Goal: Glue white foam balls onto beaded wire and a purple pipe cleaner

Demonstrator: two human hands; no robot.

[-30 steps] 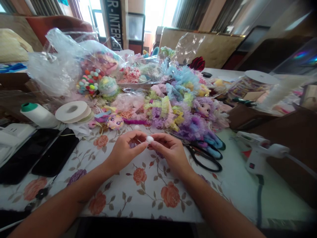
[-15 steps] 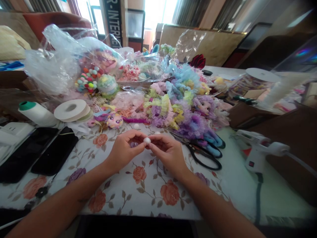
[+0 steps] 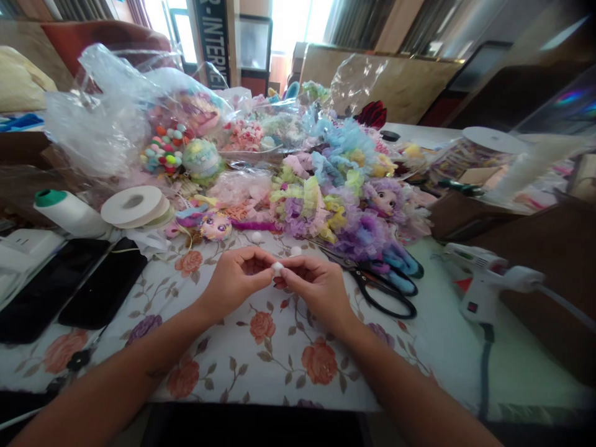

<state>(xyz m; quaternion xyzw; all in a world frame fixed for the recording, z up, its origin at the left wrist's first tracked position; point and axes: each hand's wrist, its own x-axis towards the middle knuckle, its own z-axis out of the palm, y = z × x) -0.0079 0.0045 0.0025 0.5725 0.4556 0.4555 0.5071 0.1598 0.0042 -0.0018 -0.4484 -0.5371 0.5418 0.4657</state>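
My left hand point(image 3: 235, 280) and my right hand point(image 3: 314, 285) meet over the floral tablecloth point(image 3: 261, 354), fingertips pinched together on a small white pompom point(image 3: 277, 268). Both hands are curled closed around it. Two more white pompoms, one point(image 3: 256, 236) and another point(image 3: 296, 251), lie on the cloth just beyond my fingers. Black-handled scissors point(image 3: 386, 292) rest right of my right hand. A small doll head with big eyes point(image 3: 215, 226) lies beyond my left hand.
A heap of pastel ruffled trims and a purple-haired doll point(image 3: 384, 200) fills the middle. Plastic bags with coloured pompoms point(image 3: 162, 149) stand behind. Ribbon spool point(image 3: 135, 206), thread cone point(image 3: 69, 212) and two black phones point(image 3: 74, 288) sit left; a white glue gun point(image 3: 484, 279) sits right.
My hands have stayed together on the white pompom, shifting only slightly lower and closing more tightly around it. The view tilted a little.
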